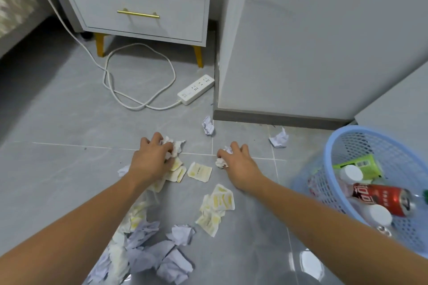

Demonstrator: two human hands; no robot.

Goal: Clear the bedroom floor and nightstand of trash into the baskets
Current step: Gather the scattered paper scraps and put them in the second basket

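My left hand (151, 157) is closed around a crumpled white tissue (177, 146) on the grey tile floor. My right hand (238, 162) grips a small white tissue wad (221, 162). Yellow-and-white sachets (199, 171) lie between and below my hands, with more sachets (217, 203) nearer me. Crumpled paper balls (162, 254) are piled by my left forearm. Two more paper balls lie farther off, one (207, 125) by the wall corner and one (279, 138) to its right. A blue basket (347, 143) stands at the right, holding a red can (379, 196), white-capped bottles and a green packet.
A white nightstand (143, 0) on gold legs stands at the back. In front of it a white power strip (196, 89) and its looped cable (139, 71) lie on the floor. A wall corner (231, 53) juts out on the right. A bed edge (14, 7) is at far left.
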